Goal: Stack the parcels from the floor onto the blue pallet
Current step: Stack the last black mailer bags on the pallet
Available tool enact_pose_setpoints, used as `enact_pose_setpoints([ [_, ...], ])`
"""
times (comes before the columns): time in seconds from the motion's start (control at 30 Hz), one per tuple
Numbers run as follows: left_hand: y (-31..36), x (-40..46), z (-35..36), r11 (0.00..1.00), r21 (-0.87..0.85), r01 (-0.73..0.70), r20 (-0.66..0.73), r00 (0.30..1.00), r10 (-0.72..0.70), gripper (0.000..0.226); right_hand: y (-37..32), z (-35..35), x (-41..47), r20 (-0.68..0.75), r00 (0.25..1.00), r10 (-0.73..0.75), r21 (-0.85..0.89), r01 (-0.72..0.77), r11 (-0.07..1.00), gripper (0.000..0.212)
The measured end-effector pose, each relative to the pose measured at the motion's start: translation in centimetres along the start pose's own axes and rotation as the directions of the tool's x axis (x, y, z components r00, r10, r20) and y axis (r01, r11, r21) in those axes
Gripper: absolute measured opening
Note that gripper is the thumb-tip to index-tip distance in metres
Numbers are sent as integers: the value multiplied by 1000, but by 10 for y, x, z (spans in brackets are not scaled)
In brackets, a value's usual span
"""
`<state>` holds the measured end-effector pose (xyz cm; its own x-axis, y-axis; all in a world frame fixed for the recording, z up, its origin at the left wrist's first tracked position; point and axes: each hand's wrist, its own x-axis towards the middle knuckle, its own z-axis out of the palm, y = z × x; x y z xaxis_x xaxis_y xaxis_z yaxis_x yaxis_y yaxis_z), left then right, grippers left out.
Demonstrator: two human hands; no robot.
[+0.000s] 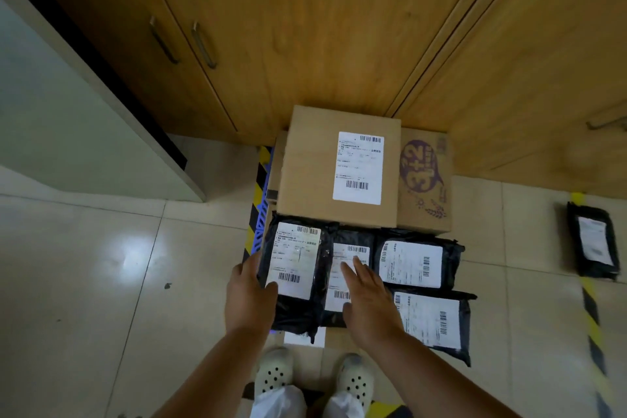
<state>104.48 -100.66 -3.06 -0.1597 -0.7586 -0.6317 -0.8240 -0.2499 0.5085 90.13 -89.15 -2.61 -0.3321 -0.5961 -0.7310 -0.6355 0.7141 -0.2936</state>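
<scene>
Head view: left hand (249, 295) grips the leftmost black parcel (291, 268) on the blue pallet (263, 214); right hand (368, 299) rests flat, fingers straight, beside it. One floor parcel (593, 241) waits far right of them.

Wooden cabinets over a pale tiled floor

Two metal handles (183, 42) sit on the cabinet doors (305, 27); yellow-black tape (592, 312) crosses the floor tiles (84, 282); a white panel (68, 119), perhaps an appliance, stands left.
</scene>
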Motion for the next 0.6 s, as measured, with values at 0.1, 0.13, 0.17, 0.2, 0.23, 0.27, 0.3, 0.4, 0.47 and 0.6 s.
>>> enact_pose_setpoints([
  [0.1,31,-24,-23,996,11,-93,29,995,93,59,-1,-30,-37,-28,998,64,55,-63,997,68],
  [0.13,42,-34,-31,992,17,-122,40,992,122,59,-1,-41,-50,-45,996,76,63,-74,995,68],
  [0.17,54,-43,-40,989,19,-148,53,988,147,59,-1,-52,-64,-64,994,87,70,-83,994,67],
  [0.2,65,-53,-48,985,17,-171,67,983,170,59,-2,-64,-79,-79,992,101,84,-94,992,66],
  [0.23,77,-63,-56,981,9,-192,80,978,191,59,-2,-77,-94,-95,988,119,106,-109,988,66],
  [0.27,88,-73,-64,978,-2,-210,95,973,209,59,-3,-88,-109,-117,983,141,138,-124,983,66],
  [0.3,99,-82,-72,971,-9,-237,110,965,236,59,-3,-100,-124,-146,976,162,172,-136,976,66],
  [0.4,129,-110,-96,945,-12,-328,158,932,325,57,-4,-136,-170,-242,943,230,254,-167,953,64],
  [0.47,149,-130,-113,927,-7,-375,181,911,370,56,-5,-158,-203,-302,914,273,310,-177,934,63],
  [0.6,183,-178,-144,864,46,-502,220,848,482,53,-1,-190,-274,-387,871,302,321,-180,930,59],
])
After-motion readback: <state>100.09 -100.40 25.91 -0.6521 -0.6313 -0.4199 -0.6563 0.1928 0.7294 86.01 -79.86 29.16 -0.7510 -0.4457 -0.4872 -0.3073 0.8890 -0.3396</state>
